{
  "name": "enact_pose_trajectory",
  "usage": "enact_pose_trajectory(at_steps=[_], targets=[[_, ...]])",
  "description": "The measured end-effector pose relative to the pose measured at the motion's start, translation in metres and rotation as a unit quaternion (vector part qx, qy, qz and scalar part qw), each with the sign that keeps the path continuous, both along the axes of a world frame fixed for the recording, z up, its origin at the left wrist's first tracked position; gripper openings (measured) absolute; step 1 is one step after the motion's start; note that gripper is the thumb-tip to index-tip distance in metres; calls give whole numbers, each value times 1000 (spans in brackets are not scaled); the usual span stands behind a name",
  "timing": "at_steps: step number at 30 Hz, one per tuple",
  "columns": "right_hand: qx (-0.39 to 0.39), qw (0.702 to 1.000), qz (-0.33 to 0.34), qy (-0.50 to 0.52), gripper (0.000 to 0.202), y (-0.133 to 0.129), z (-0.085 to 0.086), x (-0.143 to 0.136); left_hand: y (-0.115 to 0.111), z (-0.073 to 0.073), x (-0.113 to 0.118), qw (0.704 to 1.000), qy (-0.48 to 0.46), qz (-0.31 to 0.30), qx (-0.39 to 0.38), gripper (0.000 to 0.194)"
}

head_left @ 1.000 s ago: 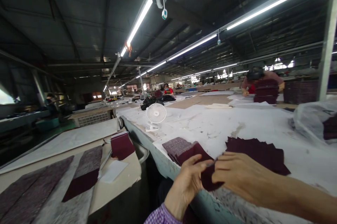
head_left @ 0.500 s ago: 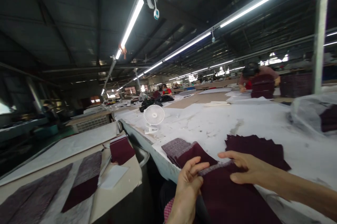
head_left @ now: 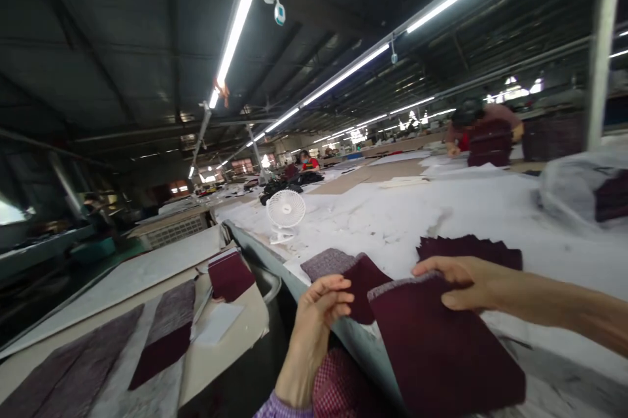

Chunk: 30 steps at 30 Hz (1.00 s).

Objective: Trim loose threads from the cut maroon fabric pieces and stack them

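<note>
A dark maroon fabric piece (head_left: 451,346) with a greyish folded top edge hangs over the near table edge. My right hand (head_left: 466,284) grips its upper right corner between thumb and fingers. My left hand (head_left: 321,307) is to the left of that piece, fingers apart and slightly curled, with nothing visible in them. Just beyond the left fingers lies a small stack of maroon pieces (head_left: 366,280) with a speckled grey-purple side (head_left: 328,263). Behind the right hand, a pile of zigzag-edged maroon pieces (head_left: 471,251) rests on the white-covered table.
A white clip fan (head_left: 286,212) stands at the table's left edge. On a lower board to the left lie maroon and speckled fabric strips (head_left: 167,333), a maroon bundle (head_left: 230,277) and a white card (head_left: 219,324). Clear plastic (head_left: 569,189) sits right; a co-worker (head_left: 483,130) bends over beyond.
My left hand has let go of the maroon piece's edge and drawn left. My right hand still holds the piece, which has shifted slightly up and now shows more fully.
</note>
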State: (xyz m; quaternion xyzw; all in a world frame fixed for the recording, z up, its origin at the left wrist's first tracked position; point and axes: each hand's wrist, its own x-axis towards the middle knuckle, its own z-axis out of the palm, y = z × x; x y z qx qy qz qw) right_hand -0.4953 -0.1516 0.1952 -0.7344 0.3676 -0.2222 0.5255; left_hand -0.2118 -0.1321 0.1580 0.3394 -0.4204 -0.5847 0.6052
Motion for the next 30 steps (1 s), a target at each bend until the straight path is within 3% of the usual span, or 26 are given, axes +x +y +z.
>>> enact_pose_trajectory(at_steps=[4,8,11,15,18,24,30], targets=[[55,998,-14,-23,66,9,11,3,-5,11,-12,992,-109,-17,-61,37],[58,998,-8,-32,70,11,16,4,-11,28,-42,958,-258,-70,-105,46],[17,999,-33,34,67,3,11,0,-18,28,-64,897,-413,-97,-124,53],[-122,975,-74,171,57,-10,-4,-7,-25,13,-92,809,-566,-62,-144,35],[-178,954,-67,233,52,-14,-11,-9,-29,3,-107,788,-600,-21,-132,40],[-221,922,-46,314,46,-15,-10,-18,-33,-5,-119,784,-601,-27,-156,22],[-361,884,-30,297,21,-24,-4,-32,-32,-11,-120,743,-635,-14,-211,23]])
